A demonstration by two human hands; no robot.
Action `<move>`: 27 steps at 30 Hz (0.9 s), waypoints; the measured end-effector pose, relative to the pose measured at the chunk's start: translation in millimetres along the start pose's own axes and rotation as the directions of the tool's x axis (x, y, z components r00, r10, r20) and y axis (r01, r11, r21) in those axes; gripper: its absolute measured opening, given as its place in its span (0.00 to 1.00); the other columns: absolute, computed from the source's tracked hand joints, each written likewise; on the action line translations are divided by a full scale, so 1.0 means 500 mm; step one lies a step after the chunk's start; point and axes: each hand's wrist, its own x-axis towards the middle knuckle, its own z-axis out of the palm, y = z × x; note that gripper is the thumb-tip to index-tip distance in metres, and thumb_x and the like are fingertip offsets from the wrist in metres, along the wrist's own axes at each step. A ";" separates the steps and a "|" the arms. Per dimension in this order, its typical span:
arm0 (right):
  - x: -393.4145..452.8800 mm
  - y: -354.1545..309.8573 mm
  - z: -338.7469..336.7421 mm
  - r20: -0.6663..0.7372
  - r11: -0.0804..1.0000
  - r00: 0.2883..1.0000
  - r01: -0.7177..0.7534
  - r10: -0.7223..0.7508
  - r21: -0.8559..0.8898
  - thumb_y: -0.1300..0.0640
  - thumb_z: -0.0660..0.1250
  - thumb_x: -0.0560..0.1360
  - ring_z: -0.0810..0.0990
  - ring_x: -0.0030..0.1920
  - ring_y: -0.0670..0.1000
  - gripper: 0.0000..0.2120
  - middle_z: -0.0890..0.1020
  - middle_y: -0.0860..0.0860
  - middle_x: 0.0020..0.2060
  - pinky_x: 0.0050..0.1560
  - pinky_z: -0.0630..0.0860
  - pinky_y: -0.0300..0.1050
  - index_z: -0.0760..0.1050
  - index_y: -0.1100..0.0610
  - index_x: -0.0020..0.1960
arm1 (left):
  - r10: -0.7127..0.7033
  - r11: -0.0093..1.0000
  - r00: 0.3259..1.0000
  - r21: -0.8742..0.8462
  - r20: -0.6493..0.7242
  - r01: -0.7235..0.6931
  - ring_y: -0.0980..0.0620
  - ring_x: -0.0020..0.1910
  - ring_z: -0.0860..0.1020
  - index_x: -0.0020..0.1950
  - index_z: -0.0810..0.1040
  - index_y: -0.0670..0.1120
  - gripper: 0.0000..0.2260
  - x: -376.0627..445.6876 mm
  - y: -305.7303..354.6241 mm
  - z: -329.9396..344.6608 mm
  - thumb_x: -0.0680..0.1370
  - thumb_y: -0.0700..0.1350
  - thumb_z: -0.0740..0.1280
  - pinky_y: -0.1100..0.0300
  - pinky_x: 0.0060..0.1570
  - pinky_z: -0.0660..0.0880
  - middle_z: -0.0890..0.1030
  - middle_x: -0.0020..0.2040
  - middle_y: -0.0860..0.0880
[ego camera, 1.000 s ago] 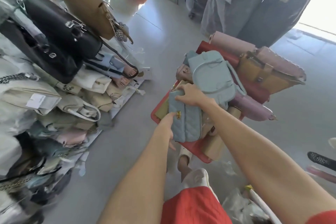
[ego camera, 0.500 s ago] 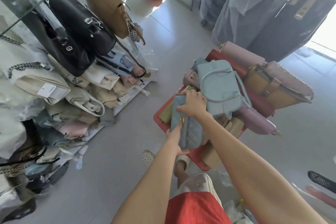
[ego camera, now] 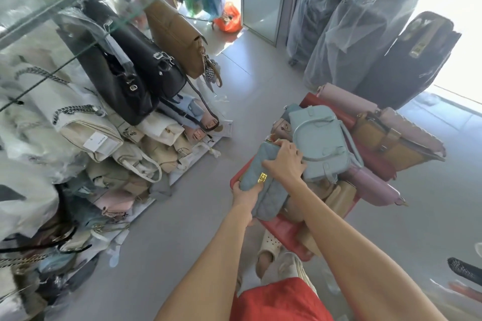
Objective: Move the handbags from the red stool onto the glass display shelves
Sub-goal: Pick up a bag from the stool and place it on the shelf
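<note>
A red stool (ego camera: 283, 227) at centre right carries a heap of handbags. On its near left corner lies a quilted blue bag (ego camera: 266, 190) with a gold clasp. My left hand (ego camera: 243, 197) grips its lower left edge from underneath. My right hand (ego camera: 285, 163) grips its top edge, fingers curled over. Behind it lie a pale blue handbag (ego camera: 320, 143), a tan bag (ego camera: 391, 142), pink bags (ego camera: 347, 99) and a lilac bag (ego camera: 373, 187). The glass display shelves (ego camera: 60, 5) rise on the left, packed with black, brown and cream bags.
Grey floor (ego camera: 182, 221) runs between the shelves and the stool. Plastic-wrapped suitcases (ego camera: 365, 34) stand at the back right. Coloured plastic bags (ego camera: 224, 18) sit by a glass door. My feet in pale shoes (ego camera: 268, 250) are beside the stool. Another person's dark shoe (ego camera: 464, 270) shows at right.
The quilted blue bag has tilted and lifted a little at its left end. My left hand has closed under its lower edge; my right hand stays on its top. The camera view rose.
</note>
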 end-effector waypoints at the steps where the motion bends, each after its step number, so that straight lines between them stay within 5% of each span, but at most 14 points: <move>1: -0.007 -0.006 -0.002 -0.009 1.000 1.000 -0.005 0.005 0.028 0.54 0.73 0.72 0.66 0.75 0.61 0.34 0.70 0.54 0.73 0.72 0.67 0.63 0.67 0.51 0.75 | 0.033 0.999 0.999 -0.008 0.009 -0.032 0.44 0.49 0.83 0.75 0.67 0.52 0.32 0.006 0.007 -0.008 0.75 0.51 0.78 0.49 0.47 0.82 0.80 0.50 0.49; 6: -0.052 -0.059 -0.023 -0.045 0.987 0.999 -0.012 0.020 0.162 0.51 0.74 0.72 0.66 0.75 0.61 0.34 0.71 0.55 0.72 0.73 0.65 0.64 0.66 0.50 0.74 | 0.189 0.982 0.982 -0.001 -0.011 -0.189 0.43 0.52 0.85 0.59 0.72 0.58 0.40 0.051 0.026 -0.076 0.51 0.61 0.82 0.42 0.56 0.83 0.84 0.56 0.46; 8: -0.071 -0.089 -0.028 -0.049 0.979 0.999 0.003 0.007 0.206 0.51 0.74 0.73 0.66 0.75 0.61 0.32 0.72 0.54 0.71 0.74 0.66 0.63 0.66 0.51 0.74 | 0.264 0.965 0.964 0.006 -0.023 -0.264 0.44 0.54 0.84 0.59 0.70 0.60 0.42 0.086 0.034 -0.115 0.49 0.63 0.81 0.44 0.59 0.82 0.84 0.57 0.49; 10: -0.090 -0.119 -0.027 -0.062 0.968 0.998 0.020 -0.005 0.249 0.52 0.74 0.72 0.66 0.74 0.60 0.32 0.73 0.53 0.70 0.73 0.68 0.64 0.66 0.51 0.73 | 0.346 0.938 0.937 0.050 -0.046 -0.343 0.46 0.54 0.84 0.62 0.74 0.58 0.40 0.029 0.067 -0.161 0.53 0.62 0.83 0.46 0.59 0.82 0.85 0.55 0.51; 14: -0.143 -0.195 0.003 -0.108 0.923 0.991 0.112 -0.077 0.367 0.51 0.77 0.71 0.65 0.71 0.57 0.34 0.71 0.51 0.63 0.72 0.71 0.61 0.66 0.54 0.71 | 0.511 0.857 0.851 -0.004 -0.122 -0.515 0.51 0.55 0.81 0.66 0.76 0.57 0.26 -0.067 0.126 -0.268 0.71 0.46 0.81 0.55 0.56 0.77 0.83 0.56 0.54; 19: -0.217 -0.320 0.041 -0.183 0.797 0.961 0.275 -0.208 0.537 0.49 0.82 0.67 0.73 0.65 0.56 0.34 0.73 0.48 0.57 0.59 0.80 0.59 0.66 0.50 0.64 | 0.673 0.720 0.683 0.042 -0.285 -0.693 0.48 0.58 0.80 0.68 0.76 0.61 0.29 -0.165 0.189 -0.405 0.69 0.53 0.80 0.47 0.62 0.79 0.82 0.58 0.53; 22: -0.258 -0.398 0.037 -0.207 0.728 0.939 0.345 -0.276 0.592 0.51 0.84 0.68 0.77 0.61 0.55 0.35 0.74 0.52 0.60 0.42 0.77 0.46 0.64 0.50 0.65 | 0.746 0.642 0.590 0.096 -0.309 -0.761 0.49 0.59 0.79 0.73 0.74 0.60 0.33 -0.217 0.220 -0.479 0.69 0.53 0.80 0.50 0.62 0.78 0.79 0.64 0.51; 27: -0.292 -0.500 0.007 -0.263 0.639 0.877 0.475 -0.402 0.605 0.52 0.84 0.67 0.81 0.58 0.56 0.34 0.77 0.53 0.56 0.45 0.82 0.53 0.64 0.51 0.62 | 0.813 0.536 0.469 0.125 -0.346 -0.835 0.53 0.54 0.79 0.75 0.73 0.60 0.31 -0.287 0.270 -0.561 0.74 0.52 0.80 0.63 0.52 0.76 0.75 0.62 0.51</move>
